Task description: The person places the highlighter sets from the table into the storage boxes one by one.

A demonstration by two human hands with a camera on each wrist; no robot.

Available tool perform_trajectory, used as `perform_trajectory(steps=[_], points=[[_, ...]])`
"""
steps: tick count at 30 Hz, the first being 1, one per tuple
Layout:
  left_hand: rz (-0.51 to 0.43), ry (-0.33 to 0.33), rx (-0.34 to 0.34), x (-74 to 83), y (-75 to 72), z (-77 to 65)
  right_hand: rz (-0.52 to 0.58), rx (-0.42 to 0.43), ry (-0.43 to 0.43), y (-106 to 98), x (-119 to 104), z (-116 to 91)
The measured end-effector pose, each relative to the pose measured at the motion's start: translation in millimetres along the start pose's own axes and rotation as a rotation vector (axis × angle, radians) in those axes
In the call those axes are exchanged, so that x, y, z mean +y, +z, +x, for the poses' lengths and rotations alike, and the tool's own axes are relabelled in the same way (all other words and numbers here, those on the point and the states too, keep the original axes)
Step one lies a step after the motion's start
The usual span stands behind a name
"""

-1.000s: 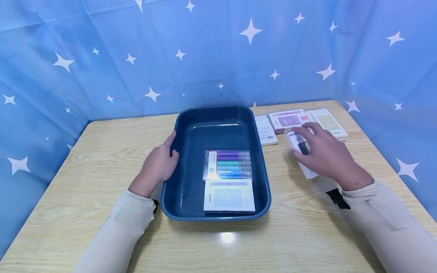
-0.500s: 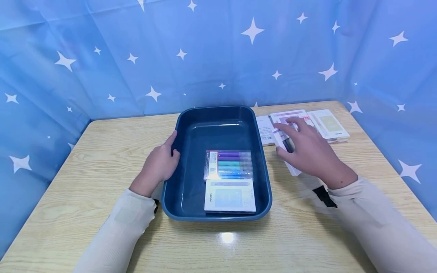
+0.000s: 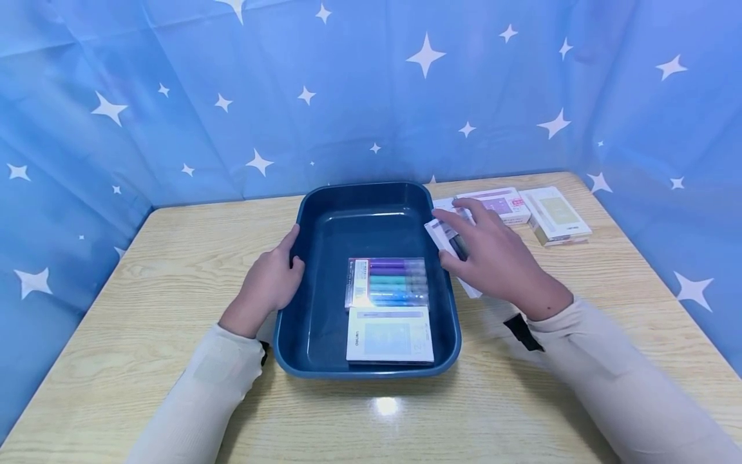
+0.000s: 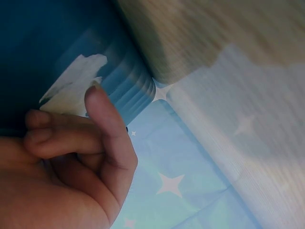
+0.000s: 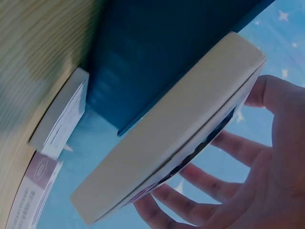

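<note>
My left hand grips the left side of a dark blue plastic bin, with index finger and thumb at its rim. The left wrist view shows other fingers curled by the outer wall, near a torn whitish patch. My right hand holds a flat white box with a dark patch on its face, tilted at the bin's right rim. Its pale side shows in the right wrist view, close against the bin wall. Inside the bin lie a clear pack of coloured pens and another white box.
At the back right of the wooden table lie a purple-labelled box and a yellow-labelled box. A white box near the bin is mostly hidden by my hand in the head view. A blue starry curtain hangs behind.
My right hand has carried the white box leftward from in front of the other boxes to the bin's right rim. The left hand and the bin hold their place.
</note>
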State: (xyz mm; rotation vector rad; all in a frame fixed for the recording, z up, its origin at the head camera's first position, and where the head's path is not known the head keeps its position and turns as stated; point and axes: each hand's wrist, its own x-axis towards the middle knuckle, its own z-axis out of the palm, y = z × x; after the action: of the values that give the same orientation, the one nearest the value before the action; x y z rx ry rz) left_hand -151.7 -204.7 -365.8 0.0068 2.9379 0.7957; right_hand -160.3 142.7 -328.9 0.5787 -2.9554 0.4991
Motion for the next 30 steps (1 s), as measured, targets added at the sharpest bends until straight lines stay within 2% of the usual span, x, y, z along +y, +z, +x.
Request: perform_trajectory(steps=[11, 23, 30], points=[[-0.003, -0.008, 0.001, -1.3, 0.6, -1.1, -0.025, 0.032, -0.098, 13.6, -15.4, 14.0], [0.001, -0.002, 0.004, -1.2, 1.2, 0.4, -0.016, -0.024, -0.047, 23.4, -18.1, 23.4], [0.006, 0.004, 0.008, -1.0, 1.0, 0.7, -0.019, -0.027, -0.039, 26.2, -16.2, 24.0]])
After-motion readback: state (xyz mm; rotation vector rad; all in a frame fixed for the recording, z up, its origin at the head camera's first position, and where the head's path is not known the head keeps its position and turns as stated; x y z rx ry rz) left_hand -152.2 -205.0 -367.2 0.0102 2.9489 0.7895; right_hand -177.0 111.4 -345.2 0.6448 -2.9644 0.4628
